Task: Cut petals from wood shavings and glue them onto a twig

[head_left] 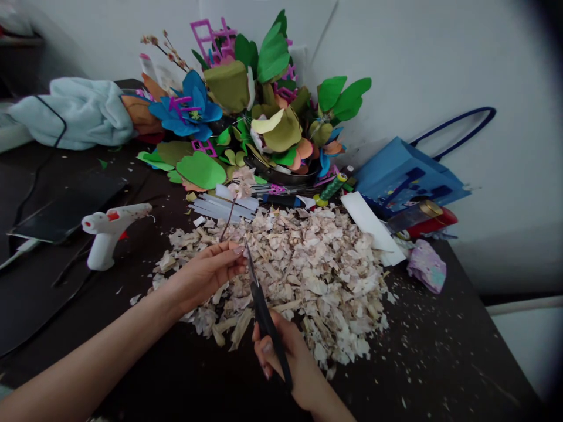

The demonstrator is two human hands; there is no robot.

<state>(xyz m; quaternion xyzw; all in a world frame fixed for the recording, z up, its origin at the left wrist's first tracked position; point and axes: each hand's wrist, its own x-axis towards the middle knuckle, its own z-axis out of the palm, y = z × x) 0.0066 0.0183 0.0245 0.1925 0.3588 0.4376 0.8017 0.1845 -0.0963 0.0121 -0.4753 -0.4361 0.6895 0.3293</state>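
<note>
Black-handled scissors (266, 326) are in the grip of my right hand (294, 351), which lies at about 6 o'clock from the middle of a large pile (334, 269) of pale, dry, papery scraps on the dark table (448, 369). In my head view they tilt up toward 11 o'clock, the blade tips right beside the left thumb. My left hand (206, 266), at 9 o'clock over the pile's edge, has its fingers curled in toward the thumb. From behind those fingers a thin brown twig (229, 218) rises toward 1 o'clock to a pale pink blossom (241, 183); whether I pinch it, I cannot tell.

Around the pile, a white glue gun (100, 249) stands at 9 o'clock, and a dark flat device (73, 208) lies beyond it toward 10. Translucent sticks (215, 208) lie at 11 o'clock, and a green spool (333, 187) sits between 12 and 1. Farther back at 12 rises a heap of cut flowers and leaves (277, 133) in olive, green and blue. Magenta cut-outs (200, 23) among them resemble parts of characters, though I can read none. A blue bag (387, 164) leans on the wall at 2 o'clock, its printed marks too small and blurred to make out. A white strip (373, 228) lies before it, and at 3 sits a crumpled lilac wad (426, 266).
</note>
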